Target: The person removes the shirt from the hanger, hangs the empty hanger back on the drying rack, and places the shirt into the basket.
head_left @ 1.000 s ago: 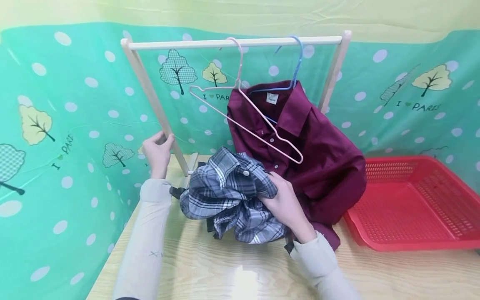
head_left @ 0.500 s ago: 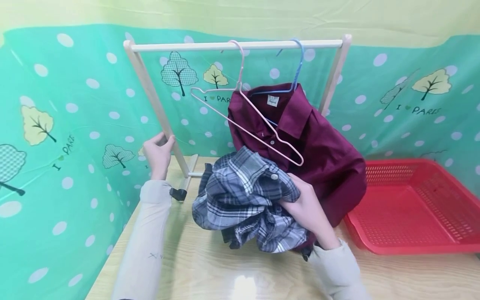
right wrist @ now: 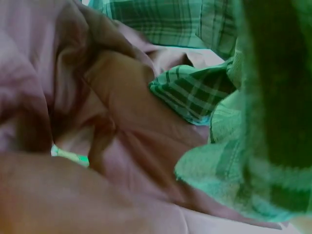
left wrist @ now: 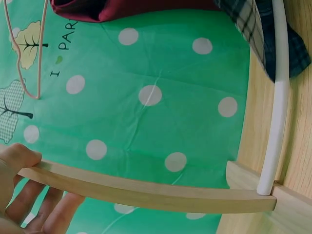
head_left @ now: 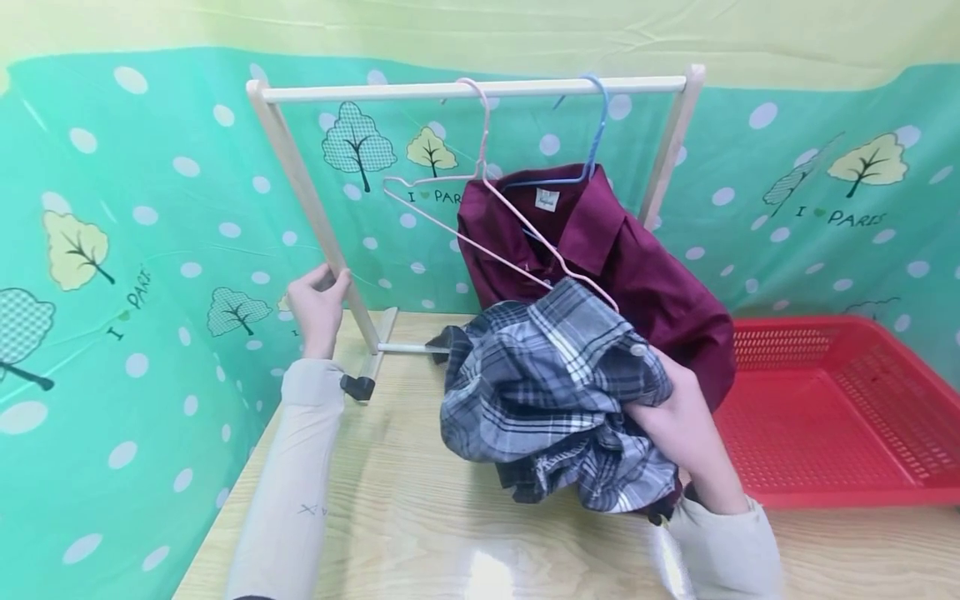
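Note:
In the head view my right hand (head_left: 678,412) grips a bunched grey-blue plaid shirt (head_left: 525,400) by its collar side. The shirt hangs in folds in front of a maroon shirt (head_left: 660,292) and overlaps the lower bar of a bare pink hanger (head_left: 442,218). My left hand (head_left: 318,304) holds the left post (head_left: 300,187) of a wooden clothes rack between thumb and fingers; the left wrist view shows this grip on the post (left wrist: 146,191) closely. Plaid cloth (right wrist: 273,146) fills the right of the right wrist view, with maroon fabric (right wrist: 136,131) behind it; the right hand's fingers are hidden there.
The pink hanger and a blue hanger (head_left: 597,125) hook over the rack's top rail (head_left: 375,90). The blue one carries the maroon shirt. A red basket (head_left: 825,492) stands at the right on the wooden table (head_left: 405,517). A patterned green cloth (head_left: 150,333) backs the scene.
My right hand has carried the plaid shirt to the right, across the front of the maroon shirt, and it now meets the pink hanger's lower end. The left hand stays on the post.

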### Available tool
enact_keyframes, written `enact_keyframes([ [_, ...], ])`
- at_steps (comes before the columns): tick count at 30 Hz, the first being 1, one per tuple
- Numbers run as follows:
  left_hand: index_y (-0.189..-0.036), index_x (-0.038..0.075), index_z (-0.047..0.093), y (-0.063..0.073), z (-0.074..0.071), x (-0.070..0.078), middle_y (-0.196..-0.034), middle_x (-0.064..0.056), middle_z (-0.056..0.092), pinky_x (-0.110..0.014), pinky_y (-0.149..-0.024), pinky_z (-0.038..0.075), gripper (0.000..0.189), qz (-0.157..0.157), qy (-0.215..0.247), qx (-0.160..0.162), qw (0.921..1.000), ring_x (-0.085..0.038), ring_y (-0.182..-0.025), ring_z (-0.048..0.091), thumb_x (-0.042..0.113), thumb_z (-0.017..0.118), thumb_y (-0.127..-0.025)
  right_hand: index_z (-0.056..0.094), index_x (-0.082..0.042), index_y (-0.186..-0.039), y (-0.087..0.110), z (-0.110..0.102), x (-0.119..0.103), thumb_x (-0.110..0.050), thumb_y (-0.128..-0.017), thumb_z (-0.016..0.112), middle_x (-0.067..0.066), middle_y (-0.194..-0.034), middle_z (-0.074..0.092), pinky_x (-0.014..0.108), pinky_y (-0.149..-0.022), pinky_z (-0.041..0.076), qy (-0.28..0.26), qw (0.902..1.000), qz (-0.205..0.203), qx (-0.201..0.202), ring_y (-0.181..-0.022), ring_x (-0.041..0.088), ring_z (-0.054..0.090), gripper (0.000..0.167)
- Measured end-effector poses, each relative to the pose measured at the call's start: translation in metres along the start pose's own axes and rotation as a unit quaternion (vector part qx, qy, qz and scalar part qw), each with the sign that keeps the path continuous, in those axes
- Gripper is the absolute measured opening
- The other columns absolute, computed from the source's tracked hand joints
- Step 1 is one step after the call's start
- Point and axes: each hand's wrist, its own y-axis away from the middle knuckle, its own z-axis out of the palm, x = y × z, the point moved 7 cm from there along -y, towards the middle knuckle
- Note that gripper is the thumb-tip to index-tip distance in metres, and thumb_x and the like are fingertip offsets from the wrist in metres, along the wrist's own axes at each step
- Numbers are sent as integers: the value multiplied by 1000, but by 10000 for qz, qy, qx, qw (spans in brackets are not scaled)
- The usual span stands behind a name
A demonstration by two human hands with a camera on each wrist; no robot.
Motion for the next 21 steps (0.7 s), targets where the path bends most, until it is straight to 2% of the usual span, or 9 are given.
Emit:
enact_keyframes([
  [3, -117, 10, 73, -1, 0, -2, -117, -13, 71, -26, -92, 56, 28, -10, -4, 9, 10000, -20, -106, 71, 16, 73, -90, 67, 6, -109, 3, -12, 0, 21, -66, 65, -22, -97, 65, 8, -82, 47, 86, 9999, 102, 92, -88, -4, 60, 45],
  [5, -117, 11, 73, -1, 0, -2, -117, -13, 72, -25, -92, 56, 27, -19, -17, 25, 10000, -20, -106, 71, 16, 73, -90, 69, 1, -100, 5, -22, 0, 22, -65, 63, -20, -89, 66, 8, -75, 48, 80, 9996, 168, 221, -80, -3, 59, 42],
  [8, -116, 11, 74, -2, 1, -3, -115, -13, 72, -25, -91, 57, 26, -14, -50, 37, 10000, -19, -104, 71, 17, 73, -90, 70, -17, -93, 7, -37, 2, 23, -63, 61, -19, -81, 66, 8, -69, 47, 1, 9986, 236, 468, -73, -3, 58, 51],
  [11, -115, 11, 74, -2, 2, -2, -114, -13, 73, -25, -90, 57, 26, -9, -47, 3, 10000, -18, -103, 71, 18, 72, -90, 68, -29, -95, 9, -51, 4, 25, -64, 62, -18, -80, 67, 9, -69, 48, -205, 9969, 312, 690, -71, -3, 59, 63],
  [21, -116, 13, 74, -2, 3, -2, -115, -12, 72, -25, -91, 57, 26, -28, -8, 28, 10000, -17, -103, 71, 17, 73, -90, 69, -29, -94, 17, -88, 12, 27, -62, 56, -21, -79, 67, 7, -68, 46, -245, 9921, 347, 1177, -68, -4, 56, 66],
])
